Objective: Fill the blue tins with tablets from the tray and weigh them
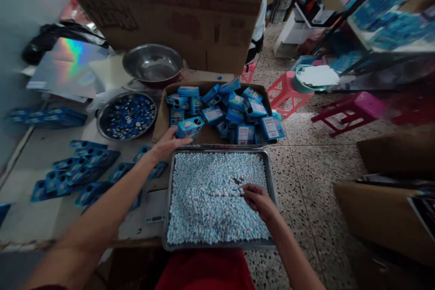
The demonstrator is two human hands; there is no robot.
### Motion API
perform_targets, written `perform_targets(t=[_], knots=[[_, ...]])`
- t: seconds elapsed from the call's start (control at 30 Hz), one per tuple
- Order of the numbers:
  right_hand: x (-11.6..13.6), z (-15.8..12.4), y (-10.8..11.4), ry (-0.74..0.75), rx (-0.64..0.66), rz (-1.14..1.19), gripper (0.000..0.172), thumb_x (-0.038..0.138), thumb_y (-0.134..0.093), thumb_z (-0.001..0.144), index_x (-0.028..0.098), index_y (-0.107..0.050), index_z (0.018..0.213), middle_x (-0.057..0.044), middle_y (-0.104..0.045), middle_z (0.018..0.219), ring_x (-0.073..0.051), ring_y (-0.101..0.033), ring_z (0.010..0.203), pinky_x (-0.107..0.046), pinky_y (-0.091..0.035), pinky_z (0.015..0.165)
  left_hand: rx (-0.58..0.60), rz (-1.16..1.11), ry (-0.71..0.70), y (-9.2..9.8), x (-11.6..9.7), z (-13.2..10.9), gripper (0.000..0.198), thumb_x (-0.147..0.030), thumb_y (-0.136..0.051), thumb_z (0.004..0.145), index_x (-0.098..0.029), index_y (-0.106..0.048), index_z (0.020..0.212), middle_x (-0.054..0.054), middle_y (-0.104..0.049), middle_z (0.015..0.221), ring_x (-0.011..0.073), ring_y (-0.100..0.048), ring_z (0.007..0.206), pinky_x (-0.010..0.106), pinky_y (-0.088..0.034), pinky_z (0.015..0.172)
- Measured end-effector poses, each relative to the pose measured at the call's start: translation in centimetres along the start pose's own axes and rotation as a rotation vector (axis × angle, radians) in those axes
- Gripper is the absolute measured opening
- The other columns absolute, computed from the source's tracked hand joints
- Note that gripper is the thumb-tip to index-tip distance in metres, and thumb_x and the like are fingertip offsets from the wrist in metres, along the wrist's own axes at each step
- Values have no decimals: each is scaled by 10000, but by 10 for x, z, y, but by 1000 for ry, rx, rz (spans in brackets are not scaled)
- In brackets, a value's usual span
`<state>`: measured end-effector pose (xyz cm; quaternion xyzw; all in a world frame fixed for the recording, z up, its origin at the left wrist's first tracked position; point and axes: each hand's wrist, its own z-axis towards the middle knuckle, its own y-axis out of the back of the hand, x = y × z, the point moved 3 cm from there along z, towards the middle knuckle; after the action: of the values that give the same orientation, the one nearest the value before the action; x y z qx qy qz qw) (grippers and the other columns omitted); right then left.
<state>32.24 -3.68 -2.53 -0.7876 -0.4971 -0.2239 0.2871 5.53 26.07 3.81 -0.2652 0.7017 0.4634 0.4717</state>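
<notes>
Blue box (pixel 189 128) first: from the head camera, my one view, it is gripped in my left hand (pixel 168 142), over the near left corner of the cardboard carton (pixel 161 122), where many boxes like it (pixel 234 102) lie jumbled. It sits a little tilted, a dark hole showing towards its right end. My right hand (pixel 256 199) is at the pale blue pellets (pixel 210 219) that fill the metal tray (pixel 269 170), fingers drawn together at the surface beside a small dark patch; I cannot tell whether they hold anything, though a straight line of pellets running left from the fingertips hints at it. To do this well, I'd say, I should hold the box by its sides, lightly enough not to dent it, with my fingers clear of the hole. On the right, a low, level hand would likely scatter the fewest pellets over the rim. As for pose, my hands are well apart: the left arm reaches long and slanting across the table (pixel 30 158), its wrist near the tray's far left corner, while the right forearm comes in from the lower right over the tray's edge, fingertips pointing left.
</notes>
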Motion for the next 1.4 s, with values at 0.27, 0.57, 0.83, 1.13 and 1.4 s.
perform_targets(t=[0.27, 0.57, 0.83, 1.13, 1.4], knots=[[91, -24, -29, 120, 74, -135, 331, 398, -807, 711, 139, -695, 882, 58, -510, 501, -23, -284, 369, -177, -144, 367, -94, -157, 167, -49, 41, -143, 478, -274, -739, 669, -186, -733, 1139, 99, -765, 1067, 316, -721, 977, 487, -591, 944], [109, 14, -61, 232, 56, -582, 245, 357, -714, 725, 144, -725, 845, 54, -500, 482, -76, -378, 415, -213, -258, 434, 122, -83, 12, -85, 69, -176, 660, -110, -632, 695, -265, -664, 1335, 55, -676, 1355, 267, -623, 1281, 425, -465, 1139], [98, -3, -145, 636, -26, -1450, 209, 157, -565, 865, 191, -765, 912, -66, -728, 770, -192, -623, 707, -281, -399, 676, 53, -27, -19, -98, 80, -172, 556, -183, -754, 728, -258, -697, 1276, 80, -621, 1155, 237, -635, 1127, 396, -522, 1047], [101, -24, 16, 507, -388, -930, 243, 372, -657, 793, 172, -770, 875, -29, -677, 674, -173, -574, 608, -276, -410, 582, -190, -125, 58, -83, 89, -183, 364, -270, -739, 766, -210, -714, 1125, 72, -694, 1154, 246, -651, 1119, 400, -501, 1038], [-19, 92, 9, 153, -211, -470, 441, 545, -723, 670, 149, -694, 861, 65, -501, 482, -84, -385, 412, -232, -268, 421, -372, -100, 232, -72, 105, -200, 394, -284, -770, 699, -182, -685, 1070, 74, -668, 1084, 254, -667, 1024, 389, -526, 966]])
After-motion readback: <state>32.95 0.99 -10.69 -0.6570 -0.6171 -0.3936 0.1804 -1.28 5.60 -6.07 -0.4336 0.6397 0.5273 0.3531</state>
